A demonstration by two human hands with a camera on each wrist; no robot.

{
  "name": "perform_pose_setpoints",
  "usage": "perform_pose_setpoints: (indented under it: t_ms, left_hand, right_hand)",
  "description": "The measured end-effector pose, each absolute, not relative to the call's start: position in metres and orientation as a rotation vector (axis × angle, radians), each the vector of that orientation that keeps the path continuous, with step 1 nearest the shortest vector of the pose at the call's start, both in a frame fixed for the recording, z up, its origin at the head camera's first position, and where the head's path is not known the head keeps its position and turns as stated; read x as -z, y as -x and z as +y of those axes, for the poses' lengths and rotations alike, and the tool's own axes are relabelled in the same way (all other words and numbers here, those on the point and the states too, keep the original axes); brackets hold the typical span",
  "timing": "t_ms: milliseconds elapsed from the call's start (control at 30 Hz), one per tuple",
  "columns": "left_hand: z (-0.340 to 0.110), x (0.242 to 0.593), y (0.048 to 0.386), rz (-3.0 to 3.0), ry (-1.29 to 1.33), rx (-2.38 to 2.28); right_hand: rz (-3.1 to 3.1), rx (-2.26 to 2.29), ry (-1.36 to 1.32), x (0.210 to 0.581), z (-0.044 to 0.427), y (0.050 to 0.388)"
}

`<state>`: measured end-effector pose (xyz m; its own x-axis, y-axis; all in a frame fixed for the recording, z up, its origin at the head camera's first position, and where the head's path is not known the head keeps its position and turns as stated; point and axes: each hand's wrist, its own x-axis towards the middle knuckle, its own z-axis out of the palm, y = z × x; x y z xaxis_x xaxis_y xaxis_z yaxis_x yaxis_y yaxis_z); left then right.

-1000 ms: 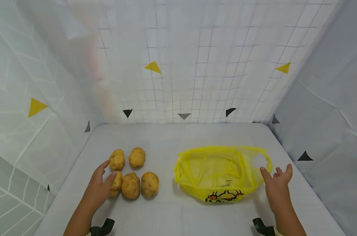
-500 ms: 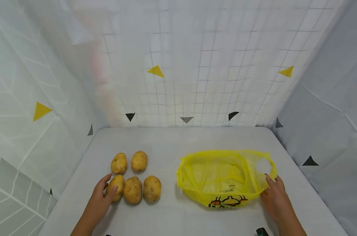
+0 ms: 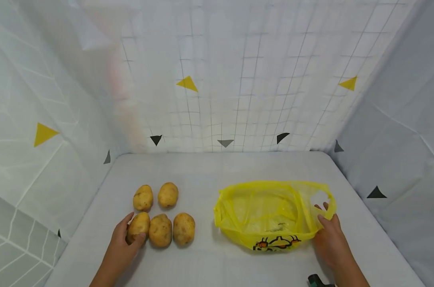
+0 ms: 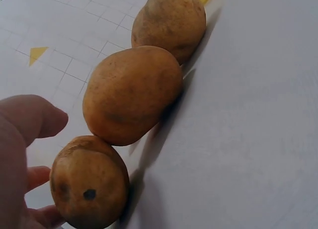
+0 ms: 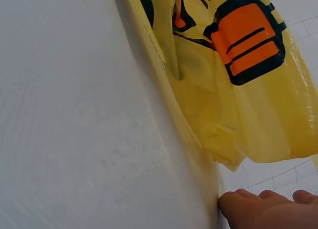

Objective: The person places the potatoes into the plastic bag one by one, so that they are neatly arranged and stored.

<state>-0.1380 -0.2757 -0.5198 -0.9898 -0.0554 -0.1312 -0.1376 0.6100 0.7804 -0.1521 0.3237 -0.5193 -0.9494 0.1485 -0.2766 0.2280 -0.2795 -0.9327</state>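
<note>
In the head view my left hand is at the leftmost front potato, fingers along its left side and thumb by its lower right. The left wrist view shows the fingers against the near potato and the thumb spread apart from it. My right hand is at the right end of the yellow bag, thumb in front and fingertips showing in its handle hole. In the right wrist view its fingers lie beside the bag, not curled.
Two potatoes, a middle one and a right one, lie beside the leftmost. Two others lie behind them. The white table has covered walls on the left, right and back.
My left hand has moved in around the front-left potato. My right hand has come inward to the bag's handle end, its fingertips now showing in the hole.
</note>
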Motion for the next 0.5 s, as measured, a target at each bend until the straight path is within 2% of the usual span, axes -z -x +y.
perform_pose_setpoints:
  t_ms: [200, 500]
  left_hand:
    - [-0.2745, 0.5244, 0.1408, 2.794, 0.113, -1.318]
    - [-0.2722, 0.5265, 0.1441, 2.808, 0.128, -1.26]
  right_hand:
    - [1.9, 2.42, -0.393, 0.5207, 0.3204, 0.1521]
    - [1.939, 2.32, -0.451, 0.5262, 0.3173, 0.1537]
